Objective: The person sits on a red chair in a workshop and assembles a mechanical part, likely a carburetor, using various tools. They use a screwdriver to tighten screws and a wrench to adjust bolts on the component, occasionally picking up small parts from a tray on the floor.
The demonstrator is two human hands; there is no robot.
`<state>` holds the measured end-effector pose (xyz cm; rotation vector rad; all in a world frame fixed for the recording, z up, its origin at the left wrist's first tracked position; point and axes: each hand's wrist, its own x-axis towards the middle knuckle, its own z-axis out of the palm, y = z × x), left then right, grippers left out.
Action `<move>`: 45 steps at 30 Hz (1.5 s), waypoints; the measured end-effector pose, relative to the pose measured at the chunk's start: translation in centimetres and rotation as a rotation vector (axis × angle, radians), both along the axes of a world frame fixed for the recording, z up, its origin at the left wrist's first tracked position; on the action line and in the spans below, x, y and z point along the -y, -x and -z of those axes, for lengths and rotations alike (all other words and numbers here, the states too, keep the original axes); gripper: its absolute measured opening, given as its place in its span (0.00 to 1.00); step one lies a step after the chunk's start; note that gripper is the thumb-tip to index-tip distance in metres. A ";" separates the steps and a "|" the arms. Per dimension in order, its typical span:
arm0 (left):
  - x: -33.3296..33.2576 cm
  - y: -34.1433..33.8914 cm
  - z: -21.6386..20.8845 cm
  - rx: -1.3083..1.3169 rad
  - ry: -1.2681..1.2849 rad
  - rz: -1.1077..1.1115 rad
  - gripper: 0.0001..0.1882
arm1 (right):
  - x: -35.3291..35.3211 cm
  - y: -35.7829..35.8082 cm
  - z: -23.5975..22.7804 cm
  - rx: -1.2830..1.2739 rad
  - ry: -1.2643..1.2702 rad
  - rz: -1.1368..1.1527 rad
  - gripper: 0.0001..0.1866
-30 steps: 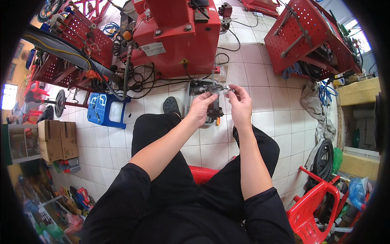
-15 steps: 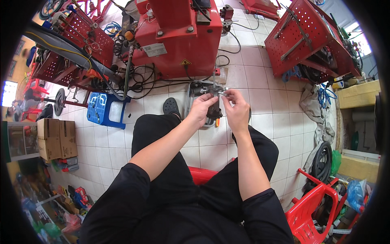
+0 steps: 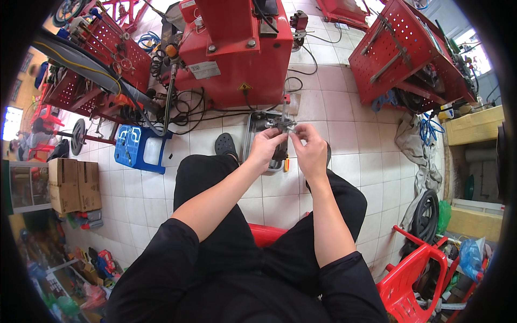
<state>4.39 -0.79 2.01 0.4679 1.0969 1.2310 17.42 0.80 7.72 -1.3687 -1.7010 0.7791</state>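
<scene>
My left hand [image 3: 265,148] is closed, its thumb and fingers pinching a small grey metal part [image 3: 281,124] with rods or fittings on it. Close beside it, my right hand [image 3: 310,150] pinches at the right end of the same part, fingertips bent inward. Exactly what sits between the right fingertips is too small to make out. Under the hands, on the floor between my feet, lies a grey tray [image 3: 247,141] with dark mechanical pieces, partly covered by my hands. An orange-yellow handle [image 3: 287,163] shows at the tray's right side.
A big red machine [image 3: 237,70] stands ahead, black cables [image 3: 188,110] at its base. To the left are a blue stool [image 3: 132,145] and cardboard boxes [image 3: 74,185]. A red perforated cart [image 3: 385,59] stands far right; a red chair [image 3: 412,280] is near right.
My right hand has come slightly left and down, its fingertips nearer my left hand. The metal part has turned a little between them. The whole view has shifted slightly.
</scene>
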 end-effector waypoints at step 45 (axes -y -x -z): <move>0.5 -0.6 1.4 -0.028 -0.080 -0.019 0.05 | 0.9 0.5 -1.3 0.286 -0.060 0.017 0.10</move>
